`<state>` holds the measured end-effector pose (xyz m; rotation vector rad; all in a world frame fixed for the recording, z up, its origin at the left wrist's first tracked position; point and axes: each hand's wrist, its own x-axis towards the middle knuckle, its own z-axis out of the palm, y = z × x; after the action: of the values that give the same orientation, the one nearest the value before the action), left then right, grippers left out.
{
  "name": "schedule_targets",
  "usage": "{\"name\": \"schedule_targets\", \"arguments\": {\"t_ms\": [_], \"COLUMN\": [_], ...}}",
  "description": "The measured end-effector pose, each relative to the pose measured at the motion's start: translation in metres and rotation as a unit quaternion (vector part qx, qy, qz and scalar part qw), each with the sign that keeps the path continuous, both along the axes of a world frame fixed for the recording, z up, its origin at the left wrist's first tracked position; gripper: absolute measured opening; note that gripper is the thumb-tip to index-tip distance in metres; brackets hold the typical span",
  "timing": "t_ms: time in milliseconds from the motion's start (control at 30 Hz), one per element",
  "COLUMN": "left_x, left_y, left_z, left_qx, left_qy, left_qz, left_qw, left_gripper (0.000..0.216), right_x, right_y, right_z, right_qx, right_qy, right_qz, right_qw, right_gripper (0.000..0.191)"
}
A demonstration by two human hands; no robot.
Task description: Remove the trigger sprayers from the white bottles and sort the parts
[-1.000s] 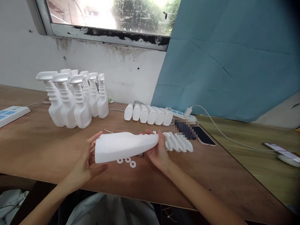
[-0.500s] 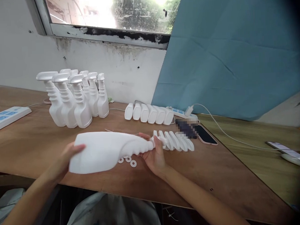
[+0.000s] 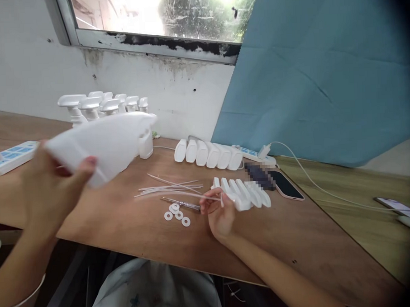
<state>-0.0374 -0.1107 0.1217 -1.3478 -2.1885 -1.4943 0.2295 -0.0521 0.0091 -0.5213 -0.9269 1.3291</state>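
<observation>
My left hand [image 3: 48,187] grips the base of a white plastic bottle [image 3: 105,142] and holds it up over the left of the wooden table [image 3: 134,238], tilted and blurred by motion. My right hand [image 3: 217,212] rests on the table beside a row of white trigger heads [image 3: 242,192], its fingers pinched near a thin white tube [image 3: 179,193]. Whether it grips the tube I cannot tell. Three white washers [image 3: 176,216] and a metal tool [image 3: 182,203] lie just left of that hand.
Several finished spray bottles [image 3: 101,103] stand at the back left, partly hidden by the lifted bottle. A row of white caps [image 3: 208,154], power strips [image 3: 11,155], a phone [image 3: 288,185] with a cable and a blue sheet [image 3: 323,67] lie to the right.
My left hand has swung the bottle up and to the left, off the table's middle. My right hand let go of its neck and dropped to the tubes, which now show.
</observation>
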Motion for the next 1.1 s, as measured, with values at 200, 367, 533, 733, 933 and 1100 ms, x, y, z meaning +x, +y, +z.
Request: {"name": "schedule_targets", "arguments": {"t_ms": [200, 367, 533, 733, 933, 1100], "left_x": [0.037, 0.047, 0.056, 0.072, 0.077, 0.074], "left_y": [0.108, 0.187, 0.217, 0.235, 0.248, 0.247], "left_z": [-0.018, -0.061, -0.085, -0.091, -0.100, -0.103], "left_qx": [-0.090, -0.136, -0.136, -0.130, -0.125, -0.149], "left_qy": [0.151, 0.176, 0.148, 0.125, 0.127, 0.104], "left_qz": [-0.088, -0.106, -0.140, -0.165, -0.167, -0.168], "left_qw": [0.980, 0.969, 0.970, 0.970, 0.970, 0.969], "left_gripper": [0.056, 0.065, 0.069, 0.076, 0.075, 0.076], "right_x": [-0.007, -0.006, -0.006, -0.006, -0.007, -0.005], "right_y": [-0.010, -0.012, -0.012, -0.011, -0.012, -0.012], "right_z": [-0.007, -0.008, -0.010, -0.013, -0.012, -0.012], "right_qx": [0.048, 0.040, 0.032, 0.034, 0.021, 0.019], "right_qy": [-0.057, -0.089, -0.100, -0.091, -0.092, -0.091], "right_qz": [0.078, 0.090, 0.112, 0.138, 0.144, 0.160], "right_qw": [0.994, 0.991, 0.988, 0.986, 0.985, 0.983], "right_gripper": [0.032, 0.034, 0.035, 0.033, 0.034, 0.031]}}
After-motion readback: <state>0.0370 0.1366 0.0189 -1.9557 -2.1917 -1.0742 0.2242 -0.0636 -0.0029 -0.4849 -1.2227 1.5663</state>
